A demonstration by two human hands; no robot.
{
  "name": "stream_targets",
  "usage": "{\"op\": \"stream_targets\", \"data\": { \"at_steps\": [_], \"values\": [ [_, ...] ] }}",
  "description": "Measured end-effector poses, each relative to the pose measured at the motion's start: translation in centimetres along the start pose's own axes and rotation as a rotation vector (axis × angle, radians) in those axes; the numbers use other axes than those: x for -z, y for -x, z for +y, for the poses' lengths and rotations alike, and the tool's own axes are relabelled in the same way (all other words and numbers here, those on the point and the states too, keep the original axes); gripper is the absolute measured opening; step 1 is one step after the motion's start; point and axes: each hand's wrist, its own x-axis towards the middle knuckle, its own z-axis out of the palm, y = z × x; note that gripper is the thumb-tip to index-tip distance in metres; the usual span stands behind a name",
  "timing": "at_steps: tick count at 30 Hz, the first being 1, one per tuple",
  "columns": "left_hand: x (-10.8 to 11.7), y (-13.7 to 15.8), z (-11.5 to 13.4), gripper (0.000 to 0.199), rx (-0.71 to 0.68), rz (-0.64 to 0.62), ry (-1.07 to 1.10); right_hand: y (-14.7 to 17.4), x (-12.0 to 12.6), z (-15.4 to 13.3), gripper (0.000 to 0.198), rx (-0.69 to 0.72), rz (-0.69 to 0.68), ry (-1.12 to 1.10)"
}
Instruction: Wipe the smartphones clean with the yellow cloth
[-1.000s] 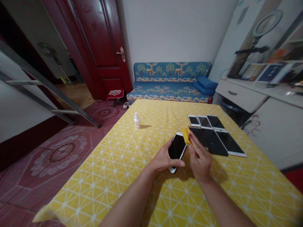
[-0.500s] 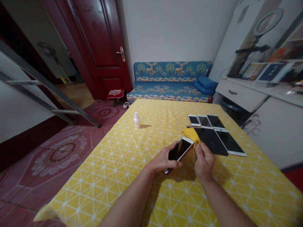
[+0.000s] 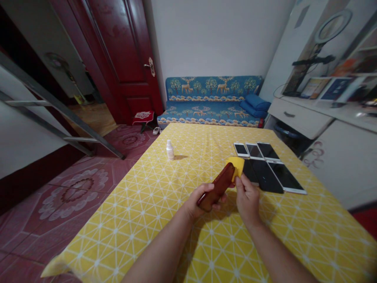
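My left hand [image 3: 200,200] is closed around a smartphone [image 3: 217,188] in a dark red case, held tilted above the table with its back and side edge towards me. Its screen is hidden from view. In my right hand [image 3: 247,196] a yellow cloth [image 3: 238,165] is pinched, and it touches the far upper end of the phone. Just beyond my right hand lie two dark devices [image 3: 268,179], partly covered by the cloth and hand. Beside them rests a large white-framed phone or tablet [image 3: 287,177].
Three white-edged phones [image 3: 255,151] lie in a row behind the dark devices. A small white bottle [image 3: 170,150] stands upright at the left of the yellow patterned tablecloth [image 3: 132,212]. Past the table are a blue sofa [image 3: 206,108] and, on the right, a white cabinet [image 3: 300,118].
The phone has been turned over from its screen side to its red back. My right hand and the cloth have shifted slightly left, staying at the phone's upper end.
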Motion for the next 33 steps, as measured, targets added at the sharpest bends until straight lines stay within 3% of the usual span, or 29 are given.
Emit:
{"op": "stream_targets", "data": {
  "at_steps": [3, 9, 21, 26, 33],
  "values": [
    [0.2, -0.3, -0.4, 0.058, 0.031, 0.017, 0.138, 0.1, -0.1, 0.6, 0.036, 0.079, -0.035, 0.064],
    [0.6, -0.6, -0.9, 0.050, 0.067, 0.008, 0.204, 0.4, 0.0, 1.0, 0.039, 0.242, -0.078, 0.145],
    [0.4, -0.9, -0.9, 0.027, 0.053, 0.195, 0.423, 0.5, -0.6, -0.6, 0.052, 0.523, -0.358, 0.053],
    [0.1, -1.1, -0.7, 0.026, 0.031, 0.319, 0.473, 0.8, -1.1, -1.2, 0.054, 0.581, -0.433, 0.018],
    [1.4, -1.1, -0.9, 0.035, -0.015, 0.277, 0.520, 1.6, -1.4, -2.8, 0.046, 0.688, -0.604, -0.003]
  ]
}}
